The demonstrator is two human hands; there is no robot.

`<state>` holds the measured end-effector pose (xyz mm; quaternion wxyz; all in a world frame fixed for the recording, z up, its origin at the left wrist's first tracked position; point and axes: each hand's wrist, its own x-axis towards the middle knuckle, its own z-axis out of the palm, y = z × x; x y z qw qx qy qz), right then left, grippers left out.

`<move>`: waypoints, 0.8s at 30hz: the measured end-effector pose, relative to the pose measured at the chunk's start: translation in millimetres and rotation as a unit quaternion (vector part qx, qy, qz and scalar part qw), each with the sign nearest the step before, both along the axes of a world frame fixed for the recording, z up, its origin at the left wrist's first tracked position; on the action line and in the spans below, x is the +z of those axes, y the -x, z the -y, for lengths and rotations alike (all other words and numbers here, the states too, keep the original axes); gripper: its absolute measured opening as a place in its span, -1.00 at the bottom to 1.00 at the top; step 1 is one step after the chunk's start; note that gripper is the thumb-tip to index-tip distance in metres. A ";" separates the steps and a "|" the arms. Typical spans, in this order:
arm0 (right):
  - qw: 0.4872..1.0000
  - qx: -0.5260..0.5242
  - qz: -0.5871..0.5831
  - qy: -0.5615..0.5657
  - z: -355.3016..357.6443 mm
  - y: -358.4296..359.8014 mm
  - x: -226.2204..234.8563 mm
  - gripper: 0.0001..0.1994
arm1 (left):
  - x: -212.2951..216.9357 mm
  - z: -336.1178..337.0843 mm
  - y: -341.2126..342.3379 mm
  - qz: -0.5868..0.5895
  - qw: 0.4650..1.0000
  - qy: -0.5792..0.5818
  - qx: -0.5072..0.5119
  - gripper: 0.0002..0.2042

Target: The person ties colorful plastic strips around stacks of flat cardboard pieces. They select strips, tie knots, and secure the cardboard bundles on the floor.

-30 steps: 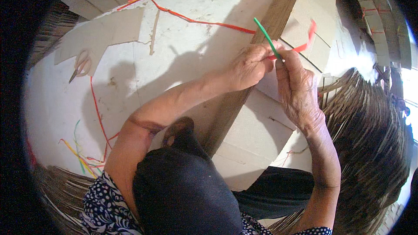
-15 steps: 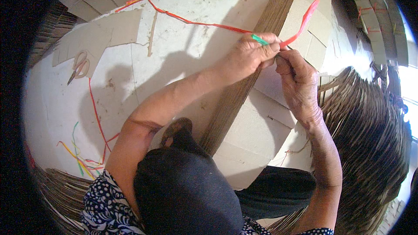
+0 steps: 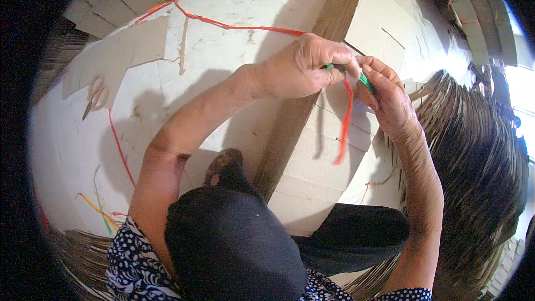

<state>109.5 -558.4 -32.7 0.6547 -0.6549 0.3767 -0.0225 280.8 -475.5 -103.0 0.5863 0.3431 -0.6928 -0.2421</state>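
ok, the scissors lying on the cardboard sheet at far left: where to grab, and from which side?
Take the scissors by the looped handles, the end farther from the person; the blades taper to a point aimed back toward the person's side. They lie flat on a cardboard sheet with nothing over them, so come straight down from above. The left hand is on that side but now pinches the red strap.

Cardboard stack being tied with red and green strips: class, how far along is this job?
Done: the stack of cardboard is gathered on edge across the lap. In hand: the left hand and right hand pinch the red strip and green strip together above it. Left: the red end hangs loose and no finished knot shows. Scissors lie unused.
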 end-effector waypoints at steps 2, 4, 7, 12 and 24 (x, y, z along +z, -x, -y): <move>0.999 0.011 -0.014 -0.027 1.8 -1.7 1.4 -0.67 | 3.3 0.0 1.6 0.106 0.981 0.079 0.143 -0.74; 0.999 0.041 -0.014 -0.002 -1.0 1.4 1.8 -0.64 | -3.5 6.7 2.7 0.148 0.955 0.153 0.207 -0.71; 0.996 0.082 0.012 -0.018 -1.6 4.2 -3.3 -0.62 | -6.0 11.2 6.7 0.158 0.939 0.177 0.249 -0.77; 0.999 0.032 0.044 0.007 -5.1 14.5 -17.2 -0.72 | 0.8 1.5 -3.4 0.249 0.923 0.146 0.253 -0.88; 0.936 -0.215 0.265 -0.083 -0.8 41.7 -44.3 -0.85 | -91.7 -39.0 8.8 -0.056 0.933 -0.343 0.093 -0.65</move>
